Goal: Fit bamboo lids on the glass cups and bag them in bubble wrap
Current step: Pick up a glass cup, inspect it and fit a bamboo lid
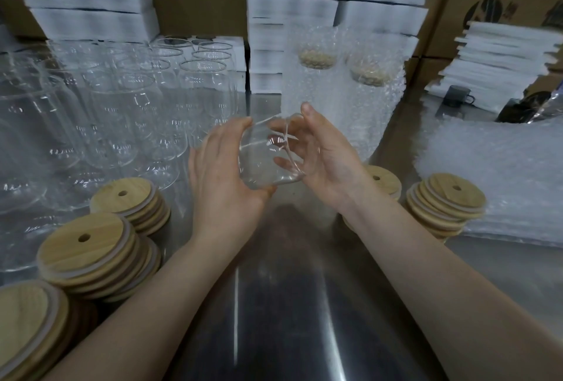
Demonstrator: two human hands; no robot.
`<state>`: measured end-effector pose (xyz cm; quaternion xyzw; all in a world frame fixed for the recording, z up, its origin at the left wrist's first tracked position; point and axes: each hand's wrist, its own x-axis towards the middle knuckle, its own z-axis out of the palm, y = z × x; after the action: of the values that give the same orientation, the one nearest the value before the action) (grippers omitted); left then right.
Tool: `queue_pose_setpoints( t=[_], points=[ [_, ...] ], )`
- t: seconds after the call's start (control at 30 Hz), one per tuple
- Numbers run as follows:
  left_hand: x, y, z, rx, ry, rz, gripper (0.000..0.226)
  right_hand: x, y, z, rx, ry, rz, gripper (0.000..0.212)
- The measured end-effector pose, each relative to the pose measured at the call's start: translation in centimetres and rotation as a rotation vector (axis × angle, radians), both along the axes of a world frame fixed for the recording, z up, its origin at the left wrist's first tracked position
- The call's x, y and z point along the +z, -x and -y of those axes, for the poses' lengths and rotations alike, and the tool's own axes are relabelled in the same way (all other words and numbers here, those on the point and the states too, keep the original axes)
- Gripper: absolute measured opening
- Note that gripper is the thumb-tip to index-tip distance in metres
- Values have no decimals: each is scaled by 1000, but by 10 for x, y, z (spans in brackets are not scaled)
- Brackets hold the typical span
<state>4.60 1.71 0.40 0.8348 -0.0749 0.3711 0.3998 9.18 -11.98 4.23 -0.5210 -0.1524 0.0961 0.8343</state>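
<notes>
Nearest, at lower left, round bamboo lids (pixel 83 240) with straw holes sit stacked on the steel bench (pixel 289 304). Mid-frame, the left hand (pixel 222 179) and right hand (pixel 323 161) are both clamped on a clear, smooth glass cup (pixel 268 156), tilted above the bench. It looks slippery, so I'd level it before pressing a lid on. Behind stand bagged cups (pixel 341 76) in knobbly wrap.

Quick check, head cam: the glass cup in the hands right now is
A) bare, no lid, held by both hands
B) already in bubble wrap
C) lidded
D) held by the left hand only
A: the glass cup is clear and open with no lid on it, gripped between the left hand and the right hand above the metal table.
</notes>
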Motion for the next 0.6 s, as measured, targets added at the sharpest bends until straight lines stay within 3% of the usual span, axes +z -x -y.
queue_pose_setpoints(
  t=[0.1, 0.3, 0.6],
  points=[
    [-2, -1, -2, 35, -46, -2, 82, 1, 1, -1, -23, 41, 21, 48],
    [-1, 1, -4, 86, -91, -53, 81, -3, 3, -3, -59, 104, 62, 33],
    [2, 1, -6, 143, -17, -95, 78, -5, 12, -9, 19, 51, 104, 38]
  ],
)
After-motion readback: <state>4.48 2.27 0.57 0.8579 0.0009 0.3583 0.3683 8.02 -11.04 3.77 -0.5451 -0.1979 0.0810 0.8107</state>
